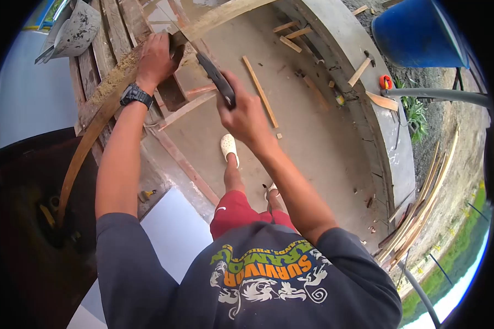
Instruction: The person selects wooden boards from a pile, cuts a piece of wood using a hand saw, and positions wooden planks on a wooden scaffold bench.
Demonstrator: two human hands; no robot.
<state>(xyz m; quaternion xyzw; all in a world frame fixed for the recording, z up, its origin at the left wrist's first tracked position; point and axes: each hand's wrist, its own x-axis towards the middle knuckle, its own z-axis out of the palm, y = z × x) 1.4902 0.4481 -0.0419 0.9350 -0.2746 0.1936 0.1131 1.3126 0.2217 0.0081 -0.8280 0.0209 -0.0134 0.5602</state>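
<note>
My right hand is closed around the black handle of a handsaw. The thin blade points away to the upper left and crosses a long wooden plank, partly hidden behind the wood. My left hand, with a dark watch on its wrist, grips the plank just left of the blade. Fisheye distortion makes the plank look bowed. It lies across a bench of rough boards, where sawdust is scattered beside my left hand.
A hammer and an orange tape measure rest on the curved concrete ledge. Beyond it stands a blue drum. A wood strip and offcuts lie on the floor. Long strips are piled at right.
</note>
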